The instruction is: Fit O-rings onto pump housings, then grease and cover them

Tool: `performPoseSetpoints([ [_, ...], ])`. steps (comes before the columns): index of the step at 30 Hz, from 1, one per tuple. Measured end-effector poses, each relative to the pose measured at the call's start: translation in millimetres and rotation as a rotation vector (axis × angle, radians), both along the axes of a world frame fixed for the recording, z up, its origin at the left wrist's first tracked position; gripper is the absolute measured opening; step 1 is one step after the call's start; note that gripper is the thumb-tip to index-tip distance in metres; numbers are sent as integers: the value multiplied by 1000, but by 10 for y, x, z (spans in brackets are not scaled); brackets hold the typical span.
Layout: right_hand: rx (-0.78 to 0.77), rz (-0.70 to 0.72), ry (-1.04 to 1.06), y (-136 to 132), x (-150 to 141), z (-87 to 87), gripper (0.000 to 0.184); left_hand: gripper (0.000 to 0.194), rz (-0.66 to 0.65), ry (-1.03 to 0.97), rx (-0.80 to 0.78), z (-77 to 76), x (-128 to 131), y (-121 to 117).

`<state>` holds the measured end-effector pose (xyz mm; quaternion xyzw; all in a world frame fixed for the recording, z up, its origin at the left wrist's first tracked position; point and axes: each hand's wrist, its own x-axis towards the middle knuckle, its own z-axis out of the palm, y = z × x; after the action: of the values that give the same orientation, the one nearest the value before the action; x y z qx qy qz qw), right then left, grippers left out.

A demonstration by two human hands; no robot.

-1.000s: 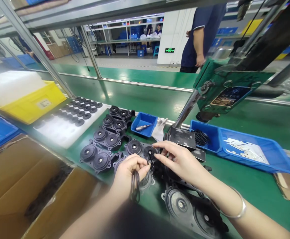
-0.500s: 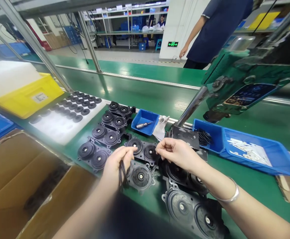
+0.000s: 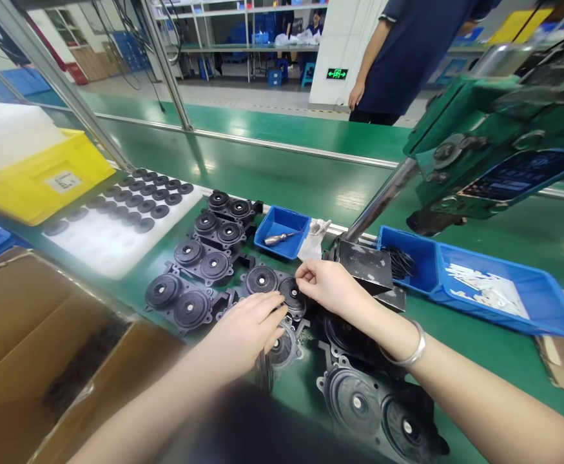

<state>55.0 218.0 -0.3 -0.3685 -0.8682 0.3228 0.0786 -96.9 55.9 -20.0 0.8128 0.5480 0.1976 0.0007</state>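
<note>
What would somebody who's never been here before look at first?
Probably the big green machine leaning in from the upper right, above the blue tray of white bits. Next, maybe the black parts with double circles, spread across the middle of the green table, with the left hand and right hand among them. The bright yellow bin on the left stands out too.

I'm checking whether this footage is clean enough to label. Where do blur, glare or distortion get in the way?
Head view: the cardboard box is smeared, pale glare washes over the white sheet, the green bench shows bright reflections, and edges look stretched.
</note>
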Motion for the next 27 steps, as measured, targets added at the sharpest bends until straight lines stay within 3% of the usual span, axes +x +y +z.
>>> performPoseSetpoints([
  [7,101,30,-6,-8,-42,-42,13,35,5,145,-14,-107,5,24],
  [15,144,84,-49,-13,-57,-39,13,35,79,185,5,-117,18,7],
  [27,395,227,-171,6,3,7,12,35,99,228,-4,-147,41,27],
])
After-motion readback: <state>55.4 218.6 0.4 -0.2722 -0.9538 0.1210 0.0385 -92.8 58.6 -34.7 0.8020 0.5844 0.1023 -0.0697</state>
